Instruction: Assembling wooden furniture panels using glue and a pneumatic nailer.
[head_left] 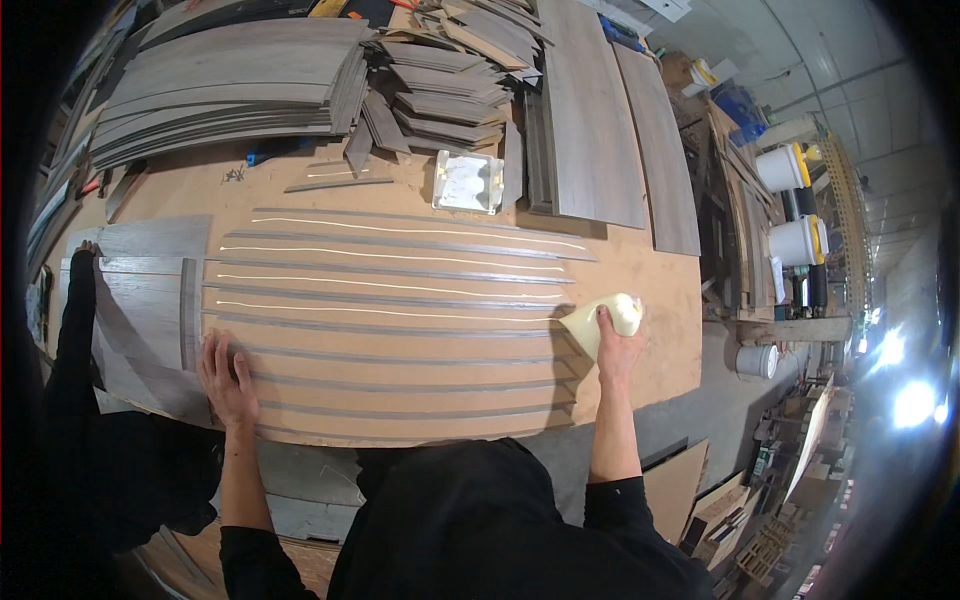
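Grips a pale yellow, cone-shaped soft bag (584,322) in the right hand (621,352) at 3 o'clock, with thumb and fingers clenched around the full end. Points the narrow tip toward 9 o'clock, at the right end of the nearest of four thin, cream-white lines (400,316). Spans the middle of a tan, flat work table (655,335) with long, narrow grey strips (420,387) in near-parallel rows, and runs the lines lengthwise among the farther rows. Rests the left hand (231,385) between 8 and 9 o'clock, by the left ends of the strips, with fingers loosely spread and released; cannot tell exactly how firmly pressed down. Shows a white, square plastic container (468,185) at 12 o'clock, a stack of broad grey wood-grain planks (230,70) at 10 o'clock, and long grey wood-grain panels (590,120) at 1 o'clock. Includes, at 9 o'clock, a co-worker's hand (86,247) below a black sleeve, at a pale grey wood-grain board (150,240).
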